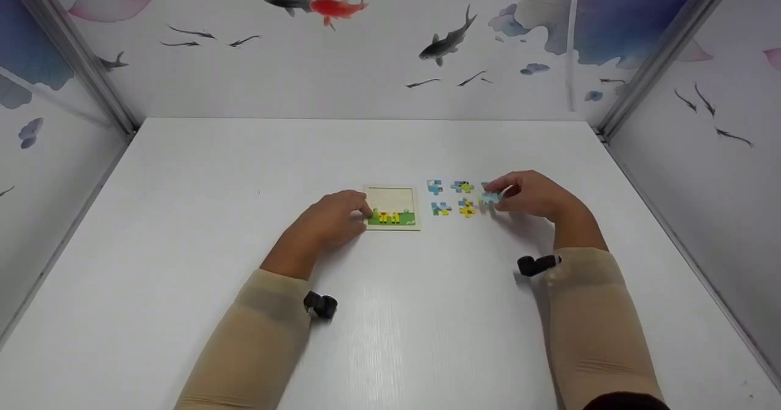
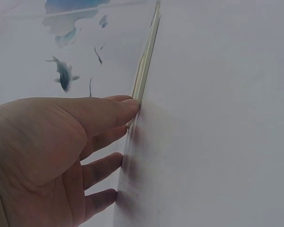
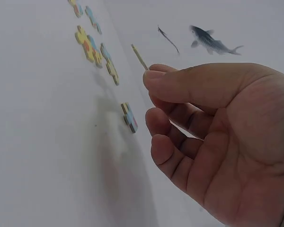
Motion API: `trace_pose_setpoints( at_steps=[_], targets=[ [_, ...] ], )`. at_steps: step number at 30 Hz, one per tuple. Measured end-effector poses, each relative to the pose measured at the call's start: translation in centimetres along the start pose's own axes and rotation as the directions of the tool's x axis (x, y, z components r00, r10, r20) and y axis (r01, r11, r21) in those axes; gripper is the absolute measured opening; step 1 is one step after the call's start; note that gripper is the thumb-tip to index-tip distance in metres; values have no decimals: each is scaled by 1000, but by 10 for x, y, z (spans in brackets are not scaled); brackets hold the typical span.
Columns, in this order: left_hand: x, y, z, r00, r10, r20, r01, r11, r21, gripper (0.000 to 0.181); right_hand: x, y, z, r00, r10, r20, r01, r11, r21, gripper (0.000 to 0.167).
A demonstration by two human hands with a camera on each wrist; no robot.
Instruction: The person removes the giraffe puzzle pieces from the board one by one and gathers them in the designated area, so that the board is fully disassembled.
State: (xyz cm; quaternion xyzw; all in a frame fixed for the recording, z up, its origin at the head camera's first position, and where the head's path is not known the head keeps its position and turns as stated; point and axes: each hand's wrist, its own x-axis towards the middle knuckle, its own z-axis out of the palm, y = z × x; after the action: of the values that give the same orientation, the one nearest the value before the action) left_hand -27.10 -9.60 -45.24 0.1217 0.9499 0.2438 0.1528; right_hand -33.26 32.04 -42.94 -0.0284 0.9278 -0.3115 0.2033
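Holding the tray: left hand, thumb and forefinger pinching the left edge of the pale puzzle tray, other fingers spread with their tips at the tabletop. The tray sits about mid-frame.
Holding a piece: right hand, right of centre, pinching a thin puzzle piece between thumb and fingers, rest of the fingers loosely curled.
Tray picture: green strip with yellow flowers along the bottom, bare backing above it.
Loose pieces: blue-and-yellow pieces lie between tray and right hand, with another right by that hand, partly hidden.
Writing, sort of: a pale squiggle at the tray picture's lower right corner, way too small to tell if it's lettering.
Table: white tabletop, faint streaky grain, kinda shiny lower centre.
Walls: white back wall across the top with a red fish, dark fish and tadpole-ish strokes; blue wash in both upper corners, grey metal post upper right.
Sleeves: tan sleeves, with a small black gadget at each wrist.
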Motion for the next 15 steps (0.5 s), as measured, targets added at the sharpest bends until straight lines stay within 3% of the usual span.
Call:
trace_pose_setpoints(
  at_steps=[6,15],
  targets=[
    [-2,1,1,1000,-12,-5,12,1000,5,33,3,14,-1,1000,13,25,-13,1000,-24,43],
    [-2,-2,0,1000,0,-6,0,1000,-8,32,3,16,-1,1000,-4,23,5,998,-59,42]
  ],
)
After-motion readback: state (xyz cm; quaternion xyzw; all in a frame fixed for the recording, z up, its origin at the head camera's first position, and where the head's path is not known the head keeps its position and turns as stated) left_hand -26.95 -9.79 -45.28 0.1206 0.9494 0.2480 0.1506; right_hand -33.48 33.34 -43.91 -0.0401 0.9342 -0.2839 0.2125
